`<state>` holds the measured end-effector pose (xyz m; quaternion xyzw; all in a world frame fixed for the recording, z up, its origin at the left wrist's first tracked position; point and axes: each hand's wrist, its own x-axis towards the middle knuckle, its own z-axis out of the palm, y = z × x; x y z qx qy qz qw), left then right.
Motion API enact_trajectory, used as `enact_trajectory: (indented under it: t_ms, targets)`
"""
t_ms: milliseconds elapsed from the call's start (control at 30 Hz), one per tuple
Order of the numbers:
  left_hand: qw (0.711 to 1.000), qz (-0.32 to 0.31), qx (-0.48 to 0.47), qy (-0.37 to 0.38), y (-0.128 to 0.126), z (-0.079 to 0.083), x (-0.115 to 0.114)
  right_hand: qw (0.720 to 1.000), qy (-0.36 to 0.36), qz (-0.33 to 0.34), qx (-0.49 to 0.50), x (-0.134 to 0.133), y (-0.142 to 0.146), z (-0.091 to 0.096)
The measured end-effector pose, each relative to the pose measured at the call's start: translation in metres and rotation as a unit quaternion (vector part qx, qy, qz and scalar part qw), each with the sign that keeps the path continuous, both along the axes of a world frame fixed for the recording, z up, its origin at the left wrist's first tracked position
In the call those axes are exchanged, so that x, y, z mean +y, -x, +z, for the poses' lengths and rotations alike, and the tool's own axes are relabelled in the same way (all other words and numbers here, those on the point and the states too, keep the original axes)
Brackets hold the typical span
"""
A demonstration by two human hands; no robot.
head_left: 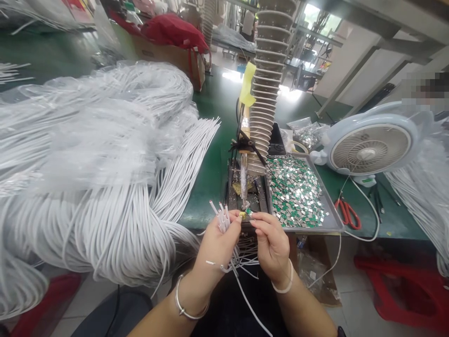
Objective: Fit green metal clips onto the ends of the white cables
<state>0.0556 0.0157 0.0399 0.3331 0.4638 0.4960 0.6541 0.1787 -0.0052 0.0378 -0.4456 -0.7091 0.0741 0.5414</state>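
My left hand (219, 241) is closed around a bunch of white cables (223, 219), their cut ends pointing up past the thumb. A small yellow piece (242, 215) shows at its fingertips. My right hand (274, 243) pinches a small green circuit board (249, 211) against the left fingertips; the exact contact is too small to make out. Just above both hands, a soldering iron (244, 180) is fixed with its tip pointing down, close to the board. Loose cable lengths hang below my left hand.
A metal tray (331, 206) of many small green and silver boards stands right of the iron. Red-handled scissors (347, 214) and a fan (370, 147) are farther right. Large white cable bundles (122, 229) cover the left side. A ribbed duct (270, 79) hangs behind the iron.
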Motion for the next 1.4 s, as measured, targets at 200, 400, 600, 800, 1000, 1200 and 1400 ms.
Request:
enact_trajectory:
  t_ms: [200,400,600,800,1000,1200,1400]
  targets:
    - [0.999,0.014,0.018,-0.026,-0.002,0.006,0.002,1.000,-0.002,-0.002,0.023,-0.001,-0.001,-0.005]
    - [0.999,0.027,0.031,-0.020,-0.002,0.009,0.001,1.000,0.001,0.006,0.031,-0.002,-0.001,-0.005]
    - [0.998,0.039,0.045,-0.007,-0.004,0.014,0.001,1.000,-0.014,0.002,0.023,-0.001,0.001,-0.001]
    - [0.997,0.051,0.057,-0.010,-0.005,0.019,0.001,1.000,-0.029,0.009,-0.003,0.001,0.001,0.000]
    - [0.997,0.043,0.058,-0.017,-0.005,0.019,0.003,0.999,-0.041,0.023,-0.016,0.002,-0.001,-0.004]
    - [0.998,0.028,0.053,-0.023,-0.003,0.014,0.006,0.998,-0.057,0.022,-0.025,0.006,0.001,-0.006]
    - [0.998,0.032,0.044,-0.029,-0.004,0.015,0.007,0.997,-0.070,0.008,-0.036,0.010,0.003,-0.003]
